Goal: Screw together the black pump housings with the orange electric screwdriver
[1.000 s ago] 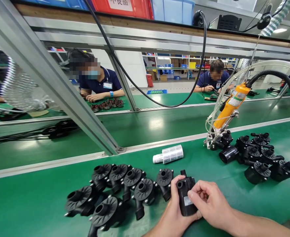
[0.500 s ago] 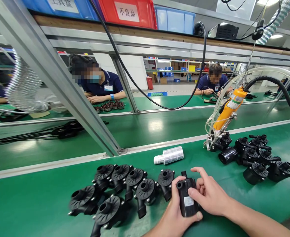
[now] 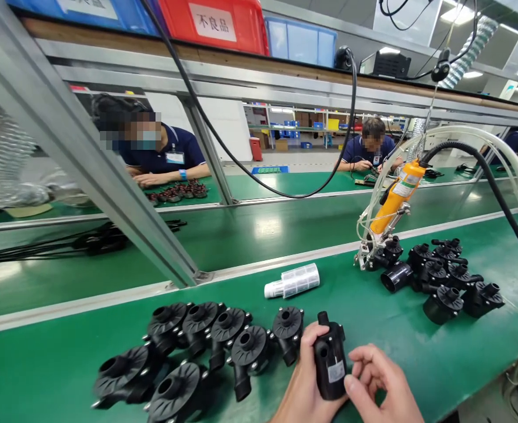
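A white rectangular label (image 3: 336,372) already sits on the black cylindrical plastic pump (image 3: 324,383) clasped in the left hand (image 3: 303,376) over the green bench (image 3: 373,317), the right hand (image 3: 383,379) loosely parted alongside, labelling on the black ribbed-topped pumps (image 3: 250,348) unclear.

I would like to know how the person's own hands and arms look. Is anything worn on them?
The left hand and the right hand are both bare, with no gloves. No ring, watch or bracelet is visible. No sleeve shows on the parts of the arms in view; what is worn higher up lies outside the picture.
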`<state>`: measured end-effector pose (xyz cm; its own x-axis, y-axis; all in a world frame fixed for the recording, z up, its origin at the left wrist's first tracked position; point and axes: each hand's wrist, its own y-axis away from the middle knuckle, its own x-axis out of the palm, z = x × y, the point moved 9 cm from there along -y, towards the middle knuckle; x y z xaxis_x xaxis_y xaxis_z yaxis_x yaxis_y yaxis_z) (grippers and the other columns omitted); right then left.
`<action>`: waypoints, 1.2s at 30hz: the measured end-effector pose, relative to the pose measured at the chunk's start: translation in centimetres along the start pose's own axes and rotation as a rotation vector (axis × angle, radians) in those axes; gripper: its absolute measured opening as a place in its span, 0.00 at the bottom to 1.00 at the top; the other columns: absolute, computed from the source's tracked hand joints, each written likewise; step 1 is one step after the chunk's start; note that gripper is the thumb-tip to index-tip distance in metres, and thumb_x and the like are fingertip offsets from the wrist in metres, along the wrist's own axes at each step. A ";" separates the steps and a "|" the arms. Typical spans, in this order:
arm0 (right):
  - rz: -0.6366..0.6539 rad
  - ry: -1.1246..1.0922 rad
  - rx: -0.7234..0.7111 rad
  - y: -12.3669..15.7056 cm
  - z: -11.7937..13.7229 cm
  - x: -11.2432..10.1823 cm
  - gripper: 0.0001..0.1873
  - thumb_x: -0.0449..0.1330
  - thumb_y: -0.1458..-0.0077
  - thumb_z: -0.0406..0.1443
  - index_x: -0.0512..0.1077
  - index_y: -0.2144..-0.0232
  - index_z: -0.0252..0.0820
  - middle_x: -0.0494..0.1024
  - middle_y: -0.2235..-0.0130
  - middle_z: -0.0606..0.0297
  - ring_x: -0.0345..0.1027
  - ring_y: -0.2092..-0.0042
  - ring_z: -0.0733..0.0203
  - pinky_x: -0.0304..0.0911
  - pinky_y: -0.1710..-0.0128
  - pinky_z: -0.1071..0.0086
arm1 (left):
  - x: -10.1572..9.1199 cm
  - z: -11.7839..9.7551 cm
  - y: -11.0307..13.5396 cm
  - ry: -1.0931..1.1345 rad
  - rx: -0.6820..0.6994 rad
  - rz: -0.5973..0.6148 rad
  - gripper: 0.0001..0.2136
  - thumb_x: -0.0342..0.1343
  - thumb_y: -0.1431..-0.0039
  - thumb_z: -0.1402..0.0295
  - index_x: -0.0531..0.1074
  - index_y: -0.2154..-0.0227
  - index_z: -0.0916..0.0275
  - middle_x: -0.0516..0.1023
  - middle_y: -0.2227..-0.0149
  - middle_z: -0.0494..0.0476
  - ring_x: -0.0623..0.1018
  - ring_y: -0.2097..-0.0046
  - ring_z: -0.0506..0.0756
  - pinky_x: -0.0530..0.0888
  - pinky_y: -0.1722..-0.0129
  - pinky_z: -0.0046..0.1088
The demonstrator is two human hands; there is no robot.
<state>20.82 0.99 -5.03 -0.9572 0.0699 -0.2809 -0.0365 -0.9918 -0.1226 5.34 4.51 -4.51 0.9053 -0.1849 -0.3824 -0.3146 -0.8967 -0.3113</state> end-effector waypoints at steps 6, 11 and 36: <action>-0.135 0.011 -0.120 0.6 0.6 0.7 0.14 0.60 0.30 0.45 0.80 0.56 0.43 0.77 0.64 0.59 0.74 0.66 0.58 0.69 0.69 0.71 | -0.4 -0.3 0.3 -0.112 0.047 -0.067 0.33 0.67 0.40 0.66 0.52 0.39 0.50 0.58 0.35 0.70 0.78 0.41 0.67 0.78 0.45 0.46; -0.095 0.061 -0.199 0.4 1.7 0.7 0.11 0.59 0.29 0.39 0.80 0.61 0.45 0.78 0.64 0.60 0.74 0.66 0.59 0.69 0.68 0.70 | -0.6 -0.7 0.5 -0.159 0.067 -0.073 0.31 0.64 0.38 0.68 0.53 0.39 0.51 0.59 0.35 0.71 0.78 0.38 0.68 0.79 0.46 0.46; -0.273 0.025 -0.438 1.7 4.0 -0.7 0.05 0.64 0.35 0.29 0.79 0.58 0.42 0.78 0.64 0.63 0.74 0.68 0.63 0.72 0.70 0.75 | -0.3 -1.0 1.1 -0.142 0.146 -0.115 0.31 0.65 0.39 0.71 0.56 0.39 0.54 0.58 0.36 0.72 0.79 0.41 0.64 0.81 0.49 0.41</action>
<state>20.26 -1.18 -1.27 -0.9221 0.3280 -0.2052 -0.1551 -0.7992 -0.5807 5.00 3.18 -3.91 0.8918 -0.0174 -0.4522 -0.2591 -0.8389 -0.4787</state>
